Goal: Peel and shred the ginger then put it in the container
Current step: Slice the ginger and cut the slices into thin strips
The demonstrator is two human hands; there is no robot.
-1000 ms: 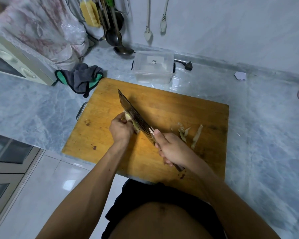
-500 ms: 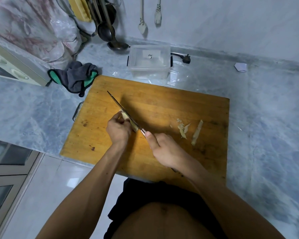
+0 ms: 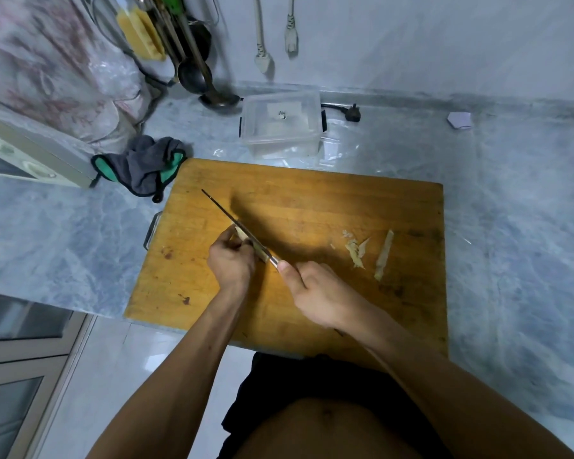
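A rectangular wooden cutting board (image 3: 312,207) is laid on the grey marbled counter (image 3: 511,226), its near edge flush with the counter's front edge, beyond which pale floor tiles are seen. The board's far half and its right part are largely bare; only pale strips of ginger peel (image 3: 383,256) are scattered right of centre. Behind the board's far edge, just apart from it, a clear rectangular plastic container (image 3: 280,127) is set near the wall. A grey and green cloth (image 3: 143,164) is bunched just off the board's far-left corner.

The pale piece of ginger (image 3: 242,235) is pinned on the board, left of centre, under the curled fingers of the left hand (image 3: 231,263), whose grip is closed down onto it. The thin dark blade of a kitchen knife (image 3: 226,215) is seen edge-on, upright against the ginger's right side, its tip pointing far-left. The right hand (image 3: 318,293) is wrapped around the knife's handle in a closed grip, thumb stretched forward along the blade's base. Both forearms are angled inward from the near edge.
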